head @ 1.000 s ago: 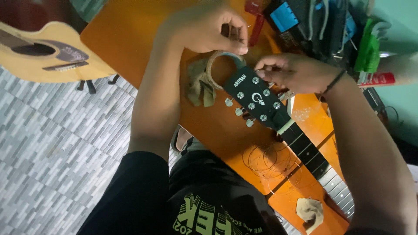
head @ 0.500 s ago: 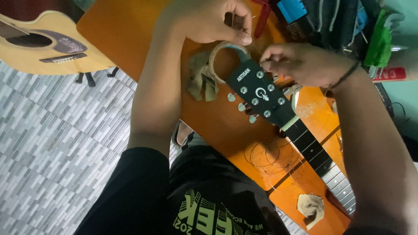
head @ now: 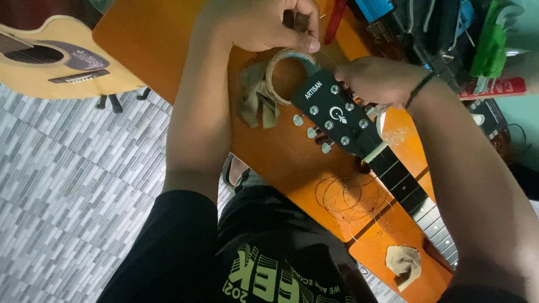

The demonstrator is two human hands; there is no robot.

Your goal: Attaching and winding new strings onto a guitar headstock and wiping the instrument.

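Head view: right hand (head: 376, 81) has stayed at the headstock (head: 337, 115), left hand (head: 264, 25) pinching above.

A glossy black headstock (head: 336, 114) is seen, set with small shiny metal tuning posts and pale metallic pegs along its near edge. Beneath the headstock, a smooth orange table (head: 151, 39) with a satin sheen is shown. Left of the headstock, a soft, crumpled beige cloth (head: 255, 95) and a papery tape roll (head: 279, 67) are found. Below the headstock, thin coiled wire strings (head: 351, 196) are laid. Far left of it, a glossy pale wooden guitar (head: 53, 62) is seen.
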